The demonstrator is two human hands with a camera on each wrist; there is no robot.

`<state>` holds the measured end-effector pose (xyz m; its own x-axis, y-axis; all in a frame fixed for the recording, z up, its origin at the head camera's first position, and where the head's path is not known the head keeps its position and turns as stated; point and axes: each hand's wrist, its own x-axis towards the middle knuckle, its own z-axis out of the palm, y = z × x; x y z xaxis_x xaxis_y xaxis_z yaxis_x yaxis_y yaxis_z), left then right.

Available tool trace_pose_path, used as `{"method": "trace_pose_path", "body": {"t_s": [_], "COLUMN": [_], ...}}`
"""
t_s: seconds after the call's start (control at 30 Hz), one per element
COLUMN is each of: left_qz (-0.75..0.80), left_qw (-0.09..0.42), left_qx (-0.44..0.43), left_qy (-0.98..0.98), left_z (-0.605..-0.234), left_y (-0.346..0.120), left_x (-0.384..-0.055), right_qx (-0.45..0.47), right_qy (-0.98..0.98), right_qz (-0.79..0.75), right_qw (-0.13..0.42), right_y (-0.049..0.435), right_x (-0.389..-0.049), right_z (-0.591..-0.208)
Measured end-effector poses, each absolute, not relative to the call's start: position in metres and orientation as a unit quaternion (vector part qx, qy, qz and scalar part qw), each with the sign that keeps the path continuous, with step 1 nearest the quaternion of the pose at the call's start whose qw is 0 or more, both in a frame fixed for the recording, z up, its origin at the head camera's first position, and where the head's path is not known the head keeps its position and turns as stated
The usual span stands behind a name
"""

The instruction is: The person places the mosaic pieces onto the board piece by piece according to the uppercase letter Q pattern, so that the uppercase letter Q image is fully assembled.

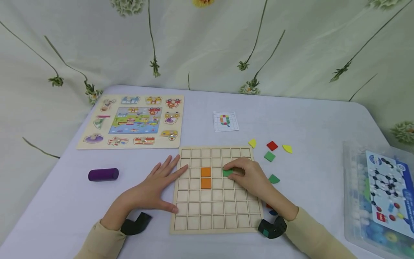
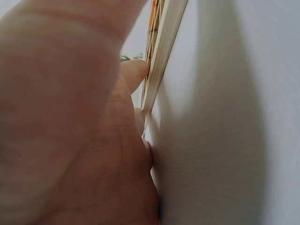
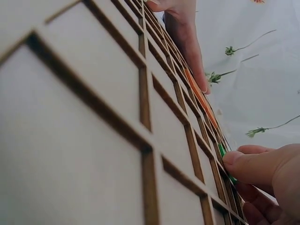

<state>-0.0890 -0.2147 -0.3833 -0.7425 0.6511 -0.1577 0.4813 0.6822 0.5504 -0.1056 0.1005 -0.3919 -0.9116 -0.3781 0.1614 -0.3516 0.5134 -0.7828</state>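
A wooden grid board point(image 1: 212, 207) lies on the white-covered table in front of me. Along its left edge rests my left hand point(image 1: 147, 192), fingers spread, with fingertips and thumb touching the frame. My right hand point(image 1: 250, 176) pinches a green square tile point(image 1: 227, 173) between thumb and fingers, at a cell right of the board's middle. In the right wrist view the green tile point(image 3: 221, 150) shows partly beneath the thumb. Two orange square tiles, an upper one point(image 1: 206, 172) and a lower one point(image 1: 206, 183), sit in neighbouring cells of one column.
Loose tiles lie right of the board, among them a red square point(image 1: 272, 145), a green square point(image 1: 269, 156) and a green quarter-round point(image 1: 274, 179). A pattern card point(image 1: 225, 121) lies behind. Leftward are a picture puzzle point(image 1: 129, 122) and purple cylinder point(image 1: 103, 175); far right, a plastic box point(image 1: 352, 223).
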Motion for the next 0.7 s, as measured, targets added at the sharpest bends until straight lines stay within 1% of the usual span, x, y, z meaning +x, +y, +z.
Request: {"method": "trace_pose_path", "body": {"t_s": [0.2,0.27,0.37,0.43,0.57,0.7], "left_qz": [0.248,0.247,0.242,0.241,0.239,0.240], "left_qw": [0.177,0.178,0.175,0.174,0.172,0.173], "left_qx": [0.313,0.314,0.315,0.316,0.317,0.317], "left_qy": [0.900,0.900,0.901,0.901,0.901,0.901], "left_z": [-0.385,-0.385,-0.384,-0.384,-0.383,-0.384], "left_y": [-0.214,-0.213,-0.214,-0.214,-0.214,-0.214], "left_x": [-0.089,-0.089,-0.089,-0.089,-0.090,-0.090], "right_qx": [-0.183,-0.166,-0.146,-0.128,-0.080,-0.024], "right_qy": [0.867,0.868,0.874,0.884,0.901,0.908], "right_qz": [-0.464,-0.468,-0.463,-0.448,-0.420,-0.414], "right_qw": [0.018,0.011,-0.013,-0.037,-0.069,-0.063], "right_y": [0.113,0.126,0.151,0.169,0.200,0.206], "right_x": [-0.102,-0.102,-0.103,-0.105,-0.111,-0.112], "right_z": [-0.379,-0.372,-0.367,-0.371,-0.392,-0.397]}}
